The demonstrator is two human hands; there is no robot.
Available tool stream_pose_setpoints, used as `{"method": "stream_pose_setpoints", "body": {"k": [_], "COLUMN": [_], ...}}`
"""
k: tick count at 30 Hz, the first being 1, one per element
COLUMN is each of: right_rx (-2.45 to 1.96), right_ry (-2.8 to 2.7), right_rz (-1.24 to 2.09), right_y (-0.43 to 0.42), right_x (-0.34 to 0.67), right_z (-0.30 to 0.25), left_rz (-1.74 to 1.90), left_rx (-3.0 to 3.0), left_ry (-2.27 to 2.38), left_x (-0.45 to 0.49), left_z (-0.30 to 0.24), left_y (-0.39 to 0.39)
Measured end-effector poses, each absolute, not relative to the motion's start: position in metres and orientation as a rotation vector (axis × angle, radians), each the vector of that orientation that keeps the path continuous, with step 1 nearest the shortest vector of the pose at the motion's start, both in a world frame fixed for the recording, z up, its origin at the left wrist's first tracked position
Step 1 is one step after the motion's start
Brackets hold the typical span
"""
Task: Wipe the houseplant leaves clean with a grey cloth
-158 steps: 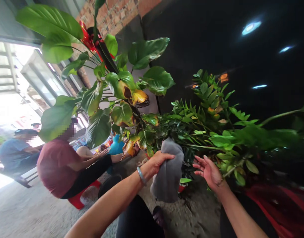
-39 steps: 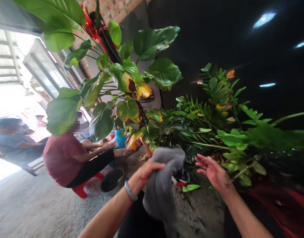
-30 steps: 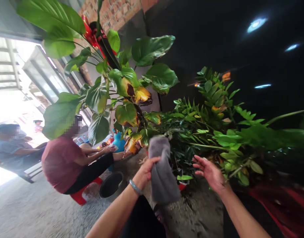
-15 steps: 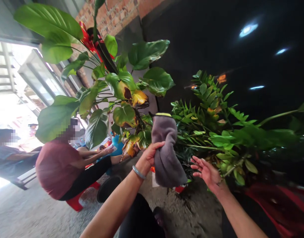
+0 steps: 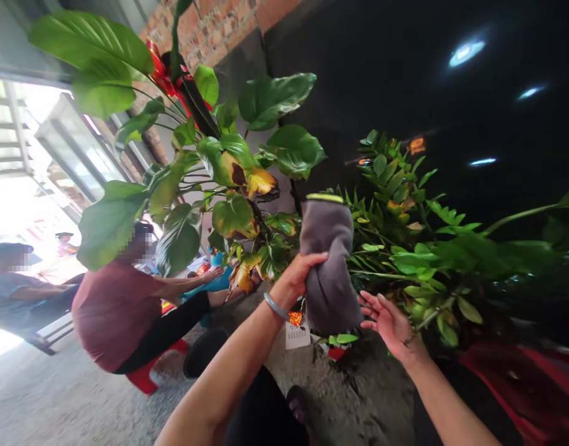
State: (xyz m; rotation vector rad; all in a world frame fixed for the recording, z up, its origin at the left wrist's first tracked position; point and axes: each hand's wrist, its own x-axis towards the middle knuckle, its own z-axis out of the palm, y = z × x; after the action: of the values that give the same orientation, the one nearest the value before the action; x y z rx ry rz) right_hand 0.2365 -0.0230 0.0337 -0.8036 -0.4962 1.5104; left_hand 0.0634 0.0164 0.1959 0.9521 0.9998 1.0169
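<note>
at the far left we see a person in a blue shirt, seated in the bright light by the opening. next comes a person in a dull red shirt, side-on to us, sitting on a low red stool on the gray floor. over them spreads the big-leaved plant, tied near its top with a red ribbon; several of its lower leaves are yellow and brown. beneath it a black bucket is partly hidden by our forearm, and above we see a brick wall.

our left hand, a pale bracelet at its wrist, is clamped on the gray cloth, thumb across the front. the cloth hangs in the air before the greenery, its yellow edge uppermost. below it we make out a white card.

our right hand is apart from the left, palm open and fingers spread, just beside the cloth's lower right edge; we cannot tell whether the fingertips touch it. farther right we have the small-leaved plant against a dark glossy wall with bright reflections.
</note>
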Motion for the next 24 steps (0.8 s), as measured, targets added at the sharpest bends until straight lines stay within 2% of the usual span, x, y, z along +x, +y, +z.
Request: {"method": "stream_pose_setpoints", "body": {"k": [3,5,8,12,15,21,24], "right_rx": [-0.854,-0.870,-0.867,-0.866,-0.853,-0.913,-0.946], "right_ry": [-0.449,-0.425,-0.448,-0.503,-0.476,-0.383,-0.354], "right_rz": [1.493,1.487,1.483,1.530,1.509,1.425,1.406], "right_y": [-0.023,-0.021,-0.016,-0.012,-0.017,-0.025,-0.025], "right_x": [0.238,0.242,0.249,0.250,0.244,0.240,0.243], "right_z": [0.033,0.030,0.023,0.020,0.026,0.041,0.046], "left_rz": [0.610,0.452,0.505,0.888,1.028,0.412,0.458], "left_rx": [0.957,1.004,1.042,0.996,0.896,1.110,1.118], "left_ry": [1.177,1.162,1.052,0.933,0.997,1.242,1.144], "left_x": [0.054,0.042,0.028,0.031,0.038,0.026,0.016], "left_z": [0.142,0.125,0.144,0.192,0.183,0.108,0.121], "left_y": [-0.008,-0.026,-0.031,0.002,0.014,-0.041,-0.057]}}
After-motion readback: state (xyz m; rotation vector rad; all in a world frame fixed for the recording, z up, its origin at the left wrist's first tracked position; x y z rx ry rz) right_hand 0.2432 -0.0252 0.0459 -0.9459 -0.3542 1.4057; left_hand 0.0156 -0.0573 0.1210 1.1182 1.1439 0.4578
